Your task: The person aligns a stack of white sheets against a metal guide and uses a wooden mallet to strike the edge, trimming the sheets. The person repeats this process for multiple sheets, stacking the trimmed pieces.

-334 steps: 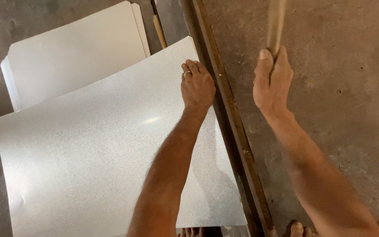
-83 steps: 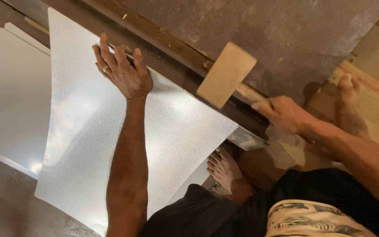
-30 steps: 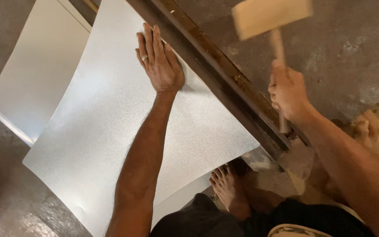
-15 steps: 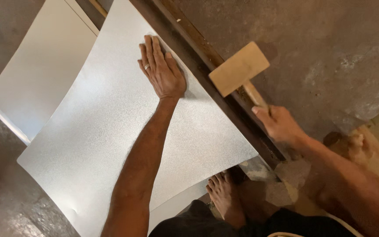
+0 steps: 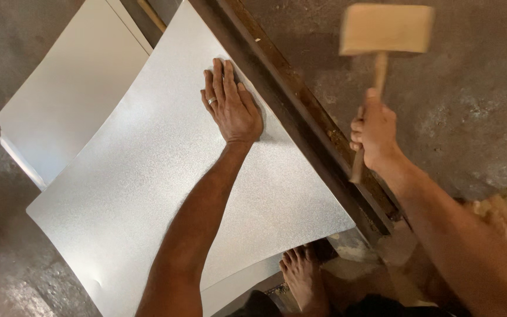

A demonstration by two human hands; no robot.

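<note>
Galvanised sheet metal, thin, speckled grey and gently bowed, lies on the concrete floor with its far edge against a long, rusty dark iron bar. More pale sheets lie beyond it. Left hand, ring on one finger, presses flat and spread on the sheet beside the bar, arm straight. Right hand is clenched around the handle of a wooden mallet, its blocky head raised and blurred. A bare foot rests by the sheet's near corner.

No packages, labels, signs or screens anywhere in view.
</note>
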